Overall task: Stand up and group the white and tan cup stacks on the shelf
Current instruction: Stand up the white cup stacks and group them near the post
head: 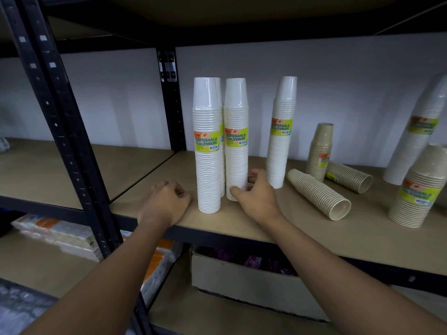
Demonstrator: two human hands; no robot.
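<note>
Head view looks down at both my hands on the light wooden shelf board (242, 228) of a black metal rack (72, 141). My right hand (257, 198) grips the foot of a tall wrapped stack of white paper cups (236, 146), thumb in front and fingers curled round its far side; this stack stands upright. Just to its left stands another upright white cup stack (208, 153), and a third white stack (219, 93) is mostly hidden behind that one. My left hand (167, 201) rests on the shelf just left of this group, fingers loosely curled under and holding nothing. Right of my right hand, a fourth white stack (281, 131) stands alone near the wall, tilted a little. Past it a short tan cup stack (320, 146) stands upright, and beside it lie the nearer toppled tan stack (319, 193) and the farther toppled tan stack (348, 176). At the far right a leaning white stack (416, 131) rises behind an upright tan stack (418, 197).
</note>
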